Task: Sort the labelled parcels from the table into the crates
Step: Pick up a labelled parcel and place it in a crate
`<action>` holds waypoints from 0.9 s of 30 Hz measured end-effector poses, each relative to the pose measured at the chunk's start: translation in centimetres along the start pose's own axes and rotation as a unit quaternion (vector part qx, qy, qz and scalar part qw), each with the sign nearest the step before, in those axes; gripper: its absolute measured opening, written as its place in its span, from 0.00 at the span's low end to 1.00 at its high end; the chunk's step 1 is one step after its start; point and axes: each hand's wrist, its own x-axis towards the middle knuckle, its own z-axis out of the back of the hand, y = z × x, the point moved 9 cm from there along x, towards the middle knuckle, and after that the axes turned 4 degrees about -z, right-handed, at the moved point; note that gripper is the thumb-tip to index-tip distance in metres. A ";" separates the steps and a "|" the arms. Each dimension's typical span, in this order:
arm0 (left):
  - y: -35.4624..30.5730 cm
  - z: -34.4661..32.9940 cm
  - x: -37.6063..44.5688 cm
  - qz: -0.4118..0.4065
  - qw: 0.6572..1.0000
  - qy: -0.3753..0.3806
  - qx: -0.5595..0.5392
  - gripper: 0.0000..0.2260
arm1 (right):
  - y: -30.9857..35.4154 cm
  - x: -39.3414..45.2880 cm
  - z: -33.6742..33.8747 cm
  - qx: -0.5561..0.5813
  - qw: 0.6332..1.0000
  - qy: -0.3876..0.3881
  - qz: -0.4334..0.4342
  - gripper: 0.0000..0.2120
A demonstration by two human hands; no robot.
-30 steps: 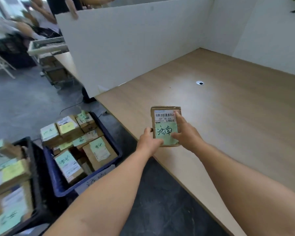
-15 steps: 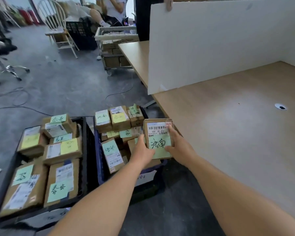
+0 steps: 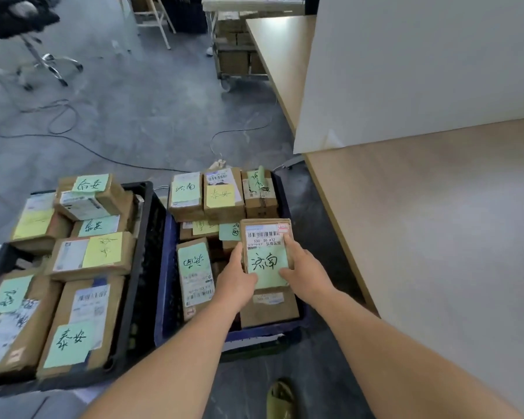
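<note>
I hold one cardboard parcel (image 3: 266,255) in both hands, above the near right part of the blue crate (image 3: 164,282). Its face is toward me. A white barcode label at the top reads "530 05 A32", with smaller print below that I cannot make out in full. A green note on the lower half carries the handwritten characters 济南.

My left hand (image 3: 235,282) grips the parcel's left edge, thumb laid over the front beside the green note. My right hand (image 3: 304,276) grips the right edge, thumb on the green note and forefinger stretched up along the side toward the barcode label. Both forearms reach forward and down from the bottom of the view.

The blue crate stands on the floor just beside the table (image 3: 421,237). The parcels in it bear green notes, several also reading 济南; one yellow note reads 泰安. The black crate (image 3: 139,267) stands touching it on the left. Its parcels carry green and yellow notes, of which three read 泰安.
</note>
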 end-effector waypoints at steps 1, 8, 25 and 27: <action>0.4 -0.4 1.0 0.008 1.000 -0.001 -0.002 0.33 | -0.3 1.1 -0.3 -0.002 1.000 0.007 -0.002 0.37; 2.7 -2.1 6.4 0.045 0.999 -0.013 -0.017 0.31 | -1.8 7.1 -1.6 0.032 0.997 0.059 -0.028 0.33; 1.6 -0.3 11.1 0.002 0.997 0.017 0.073 0.31 | 0.8 11.5 -1.0 -0.149 0.989 0.010 -0.008 0.31; 1.9 1.4 10.4 0.005 0.994 0.022 0.103 0.32 | 2.3 10.3 -0.8 -0.194 0.981 -0.023 0.011 0.28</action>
